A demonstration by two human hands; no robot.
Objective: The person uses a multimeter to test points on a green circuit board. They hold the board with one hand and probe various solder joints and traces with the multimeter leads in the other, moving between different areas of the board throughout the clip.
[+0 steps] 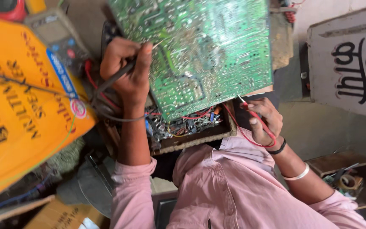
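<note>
Circuit board (200,51) tilted up at top centre, solder side showing. Left hand (126,70) closed around black probe (119,75), tip touching board. Right hand (262,121) pinching red probe (250,111) at board's lower right edge. Yellow meter (18,106) left, wooden box (344,169) right.
</note>
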